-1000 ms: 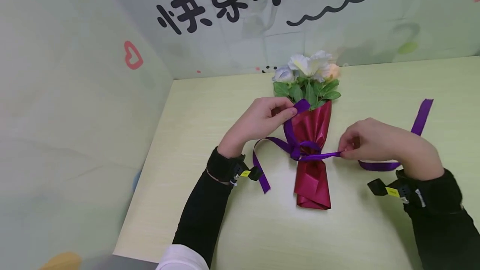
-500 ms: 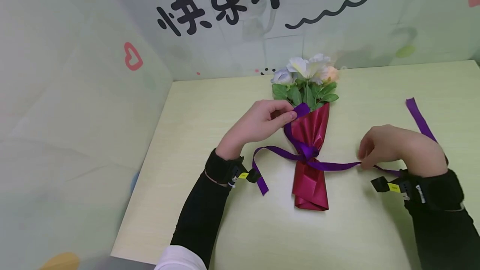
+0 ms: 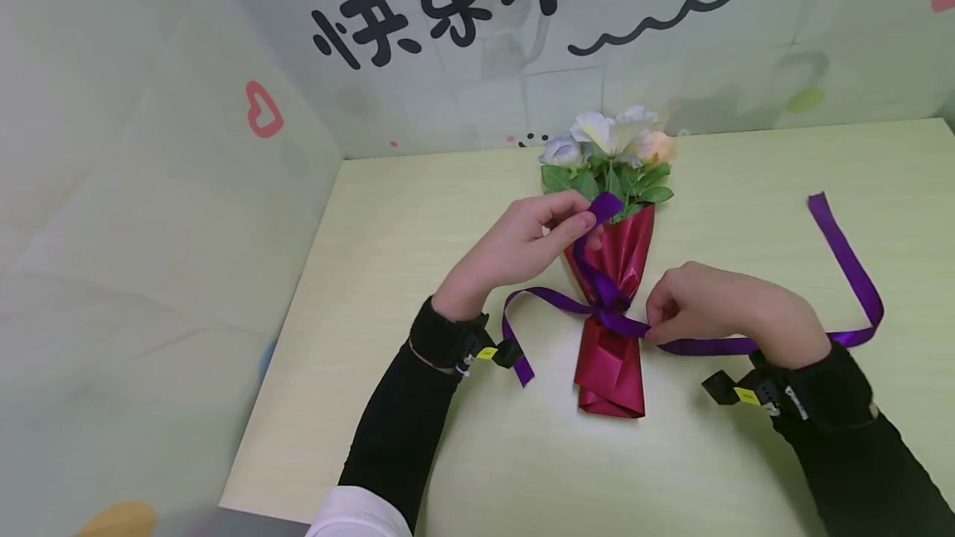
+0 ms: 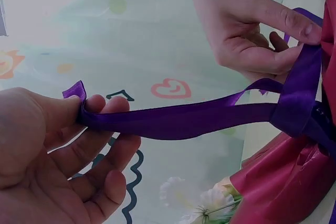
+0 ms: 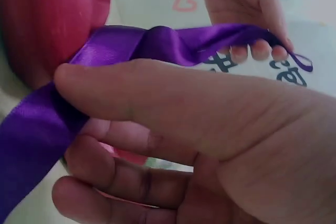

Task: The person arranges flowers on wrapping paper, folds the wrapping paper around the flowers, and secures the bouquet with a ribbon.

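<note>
A bouquet in glossy red wrapping paper (image 3: 613,371) lies on the table, its pale artificial flowers (image 3: 608,135) and green leaves at the far end. Purple ribbon (image 3: 548,298) is knotted round the narrow waist of the paper. Between thumb and fingers, my left hand (image 3: 525,243) pinches one ribbon end above the upper left of the wrapping. In the left wrist view that ribbon (image 4: 178,121) runs taut from the fingertips to the knot. My right hand (image 3: 709,301) pinches the other strand close to the knot's right side; its thumb (image 5: 115,90) presses on the ribbon in the right wrist view.
A loose ribbon tail (image 3: 850,263) curls over the table to the right, and another tail (image 3: 515,346) hangs down at the left. The pale wooden table (image 3: 358,288) meets a printed wall sheet (image 3: 462,98) behind the flowers.
My right hand first slid outward along its strand, then came back left to grip near the knot. The knot has tightened and the right ribbon tail has spread out. The left hand has risen slightly.
</note>
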Tool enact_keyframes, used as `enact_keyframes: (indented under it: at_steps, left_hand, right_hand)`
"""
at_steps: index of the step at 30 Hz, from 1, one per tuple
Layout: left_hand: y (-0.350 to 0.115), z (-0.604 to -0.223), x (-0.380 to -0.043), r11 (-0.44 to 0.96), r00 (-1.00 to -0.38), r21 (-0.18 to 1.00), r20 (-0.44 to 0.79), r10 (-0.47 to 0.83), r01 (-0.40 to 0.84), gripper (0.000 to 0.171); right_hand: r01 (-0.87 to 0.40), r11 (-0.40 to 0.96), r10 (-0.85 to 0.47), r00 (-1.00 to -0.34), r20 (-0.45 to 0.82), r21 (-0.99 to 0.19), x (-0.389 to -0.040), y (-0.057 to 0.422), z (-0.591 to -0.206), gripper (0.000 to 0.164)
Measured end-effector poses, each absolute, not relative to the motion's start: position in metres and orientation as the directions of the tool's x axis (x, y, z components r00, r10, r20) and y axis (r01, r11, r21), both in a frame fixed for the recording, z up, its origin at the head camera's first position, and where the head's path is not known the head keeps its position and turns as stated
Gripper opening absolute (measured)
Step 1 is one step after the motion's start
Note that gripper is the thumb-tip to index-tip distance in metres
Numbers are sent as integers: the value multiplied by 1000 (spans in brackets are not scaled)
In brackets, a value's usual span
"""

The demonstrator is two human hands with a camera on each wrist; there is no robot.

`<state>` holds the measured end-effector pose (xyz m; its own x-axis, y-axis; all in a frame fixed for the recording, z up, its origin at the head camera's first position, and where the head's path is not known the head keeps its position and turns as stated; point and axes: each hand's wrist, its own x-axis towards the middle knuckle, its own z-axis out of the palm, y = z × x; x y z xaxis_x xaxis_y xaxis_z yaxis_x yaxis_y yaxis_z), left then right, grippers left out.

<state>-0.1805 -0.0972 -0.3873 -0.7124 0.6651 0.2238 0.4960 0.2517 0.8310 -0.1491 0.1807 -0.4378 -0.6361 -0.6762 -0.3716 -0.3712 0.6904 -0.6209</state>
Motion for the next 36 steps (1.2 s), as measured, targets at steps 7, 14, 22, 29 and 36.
enact_keyframes:
  at_steps: [7, 14, 22, 29, 36]
  left_hand:
    - [-101, -384, -181, 260, -697, 815, 227, 680, 518, 18]
    - [-100, -387, -182, 231, -680, 817, 244, 691, 528, 15]
    - [-99, -386, -181, 243, -681, 818, 228, 696, 521, 15]
    - [-99, -390, -182, 229, -665, 811, 241, 707, 538, 14]
    - [-99, -388, -182, 227, -658, 815, 231, 717, 534, 14]
  right_hand:
    - [-332, 759, -604, -678, -418, -560, -159, 196, -444, 25]
    - [-436, 626, -708, -665, -238, -646, -164, 184, -449, 23]
    - [-569, 593, -704, -710, -23, -569, -166, 171, -459, 29]
    - [-520, 635, -624, -781, 18, -571, -164, 164, -463, 29]
    - [-573, 529, -686, -723, 83, -626, -163, 164, -468, 21]
